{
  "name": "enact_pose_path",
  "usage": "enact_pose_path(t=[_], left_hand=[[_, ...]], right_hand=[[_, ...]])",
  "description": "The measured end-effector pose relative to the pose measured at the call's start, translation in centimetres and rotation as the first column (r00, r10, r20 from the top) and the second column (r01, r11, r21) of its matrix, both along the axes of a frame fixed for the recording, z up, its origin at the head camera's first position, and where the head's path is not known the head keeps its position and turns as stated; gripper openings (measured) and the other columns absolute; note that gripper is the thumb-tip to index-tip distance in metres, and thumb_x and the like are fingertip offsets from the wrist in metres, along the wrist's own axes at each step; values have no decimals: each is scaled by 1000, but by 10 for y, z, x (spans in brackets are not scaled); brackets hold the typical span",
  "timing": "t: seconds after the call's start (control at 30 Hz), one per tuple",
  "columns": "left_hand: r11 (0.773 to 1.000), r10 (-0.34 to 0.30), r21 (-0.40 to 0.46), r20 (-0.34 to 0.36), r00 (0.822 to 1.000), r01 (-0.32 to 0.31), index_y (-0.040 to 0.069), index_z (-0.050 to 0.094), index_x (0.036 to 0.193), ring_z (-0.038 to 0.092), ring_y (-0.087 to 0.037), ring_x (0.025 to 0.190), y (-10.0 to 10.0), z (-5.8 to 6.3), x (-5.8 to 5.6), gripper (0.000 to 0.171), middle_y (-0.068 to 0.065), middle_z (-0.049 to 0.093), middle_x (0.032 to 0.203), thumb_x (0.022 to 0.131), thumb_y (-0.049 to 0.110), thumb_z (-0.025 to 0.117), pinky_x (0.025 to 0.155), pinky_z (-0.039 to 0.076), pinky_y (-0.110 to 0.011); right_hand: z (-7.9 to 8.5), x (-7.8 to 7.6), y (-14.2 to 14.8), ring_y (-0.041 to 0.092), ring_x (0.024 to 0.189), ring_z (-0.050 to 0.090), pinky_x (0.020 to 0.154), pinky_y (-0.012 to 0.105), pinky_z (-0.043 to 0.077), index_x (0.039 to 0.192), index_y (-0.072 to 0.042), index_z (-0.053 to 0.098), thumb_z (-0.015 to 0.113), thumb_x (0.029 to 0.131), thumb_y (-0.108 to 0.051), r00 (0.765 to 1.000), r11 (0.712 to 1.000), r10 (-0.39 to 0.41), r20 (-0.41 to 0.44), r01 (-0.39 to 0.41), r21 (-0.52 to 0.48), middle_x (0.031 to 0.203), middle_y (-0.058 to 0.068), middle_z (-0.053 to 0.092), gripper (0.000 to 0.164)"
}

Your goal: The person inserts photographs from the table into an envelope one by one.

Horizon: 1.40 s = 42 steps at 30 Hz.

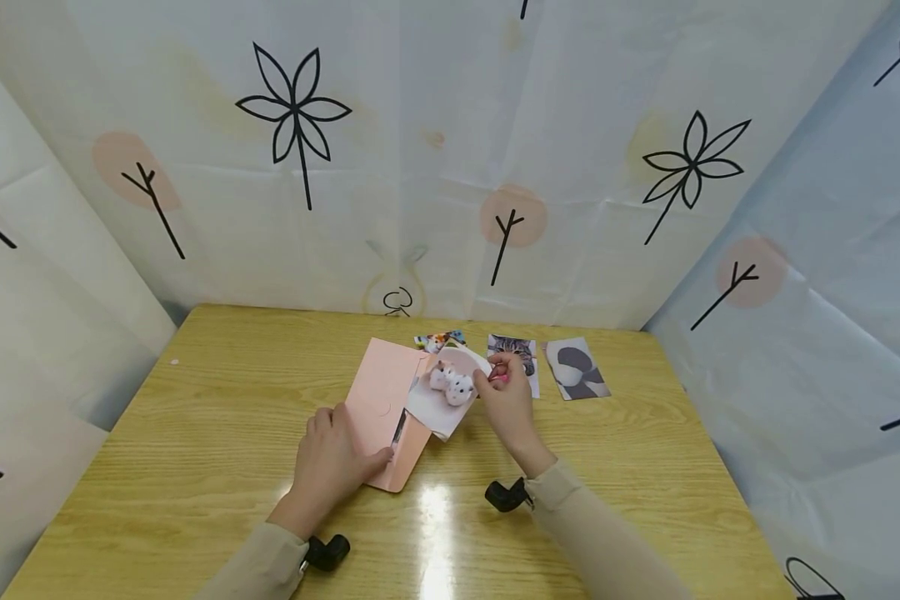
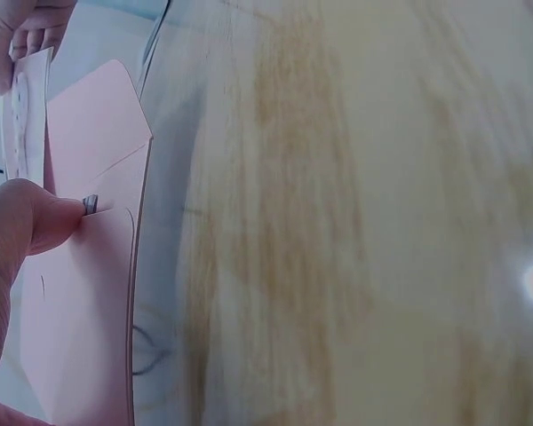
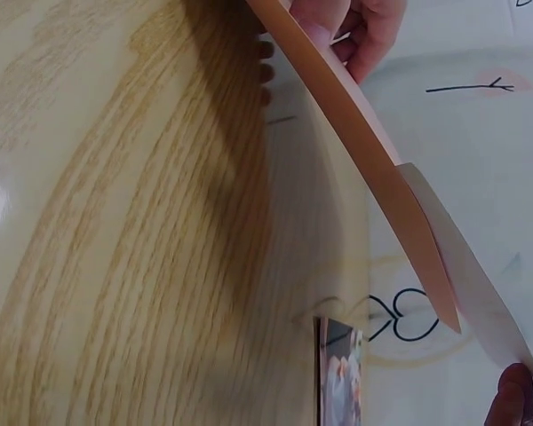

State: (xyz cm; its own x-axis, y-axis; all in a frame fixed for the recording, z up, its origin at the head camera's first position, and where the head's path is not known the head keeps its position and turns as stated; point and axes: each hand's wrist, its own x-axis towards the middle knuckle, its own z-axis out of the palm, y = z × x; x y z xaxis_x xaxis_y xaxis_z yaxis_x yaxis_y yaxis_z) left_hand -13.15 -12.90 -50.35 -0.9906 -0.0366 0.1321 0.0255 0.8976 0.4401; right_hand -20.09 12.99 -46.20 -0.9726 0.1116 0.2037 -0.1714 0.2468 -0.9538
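Observation:
My left hand point(image 1: 330, 454) grips a pink paper envelope point(image 1: 378, 392), tilted up off the table, its thumb lying over the near side by the opening. The envelope's flap point(image 3: 409, 231) is folded out to the right. A dark strip shows in the opening. My right hand point(image 1: 510, 408) pinches the right edge of a photo card point(image 1: 450, 383) with two small white animals on it. That card overlaps the flap beside the opening; in the right wrist view its pale back point(image 3: 471, 275) slants along the flap towards my right fingers point(image 3: 513, 390).
Behind the envelope lies a colourful picture card point(image 1: 441, 340), partly covered. Further right are a cat photo point(image 1: 523, 348), overlapped by my right hand, and a grey-and-white photo point(image 1: 576, 368). A patterned cloth point(image 1: 397, 183) hangs behind the wooden table point(image 1: 232, 400).

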Motion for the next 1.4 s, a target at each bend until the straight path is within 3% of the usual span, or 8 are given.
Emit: enact_pose_path(t=[0.3, 0.5, 0.7, 0.87, 1.1, 1.2, 1.4], left_hand=[[1000, -1, -7, -6, 1000, 1, -13, 43, 125, 46, -42, 99, 2, 1, 0, 104, -30, 45, 112, 65, 66, 75, 77, 44, -54], [1000, 5, -4, -6, 1000, -5, -13, 43, 124, 46, -41, 98, 2, 0, 0, 104, -29, 46, 112, 64, 66, 75, 77, 44, -54], [1000, 8, -12, -10, 1000, -8, -13, 44, 124, 46, -41, 98, 2, -1, 0, 104, -29, 46, 112, 64, 66, 75, 76, 44, -53], [1000, 7, -11, -11, 1000, -7, -12, 44, 124, 46, -41, 98, 2, -1, 0, 104, -29, 46, 112, 63, 66, 75, 76, 44, -53], [1000, 11, -14, -6, 1000, -11, -13, 43, 125, 46, -41, 98, 3, -2, 0, 104, -29, 46, 112, 64, 65, 75, 76, 44, -54], [1000, 18, -20, -13, 1000, -18, -13, 44, 124, 46, -41, 97, 3, -3, -1, 103, -29, 46, 111, 64, 65, 75, 75, 45, -54], [999, 26, -44, -29, 999, -27, -14, 45, 122, 48, -41, 94, 3, -4, -2, 103, -28, 47, 107, 64, 66, 74, 72, 46, -53]], right_hand=[[-2, 6, -9, 30, 63, 57, 53, 27, 46, 113, -5, 53, 66, 91, -10, 994, 996, 85, 71, -87, 27, 91, 10, 49, 26], [-4, 8, -14, 42, 70, 62, 65, 48, 55, 111, -5, 57, 66, 91, -8, 986, 991, 131, 102, -134, 24, 91, 12, 51, 22], [-6, 8, -16, 37, 67, 64, 66, 47, 55, 109, -5, 59, 66, 91, -7, 981, 987, 153, 122, -157, 23, 90, 14, 53, 20], [-4, 8, -17, 39, 70, 65, 68, 51, 54, 110, -4, 62, 67, 91, -9, 974, 984, 174, 144, -179, 22, 89, 13, 55, 20], [5, 20, -25, 36, 78, 66, 73, 53, 53, 128, -5, 49, 65, 94, -16, 964, 973, 230, 134, -231, -8, 100, 18, 59, 40], [7, 28, -30, 33, 81, 66, 74, 50, 53, 130, -5, 42, 63, 95, -16, 956, 963, 271, 113, -271, -15, 105, 18, 59, 43], [5, 34, -39, 23, 82, 66, 65, 30, 53, 129, -7, 43, 61, 95, -11, 959, 953, 264, 102, -275, 124, 105, 9, 60, 39]])
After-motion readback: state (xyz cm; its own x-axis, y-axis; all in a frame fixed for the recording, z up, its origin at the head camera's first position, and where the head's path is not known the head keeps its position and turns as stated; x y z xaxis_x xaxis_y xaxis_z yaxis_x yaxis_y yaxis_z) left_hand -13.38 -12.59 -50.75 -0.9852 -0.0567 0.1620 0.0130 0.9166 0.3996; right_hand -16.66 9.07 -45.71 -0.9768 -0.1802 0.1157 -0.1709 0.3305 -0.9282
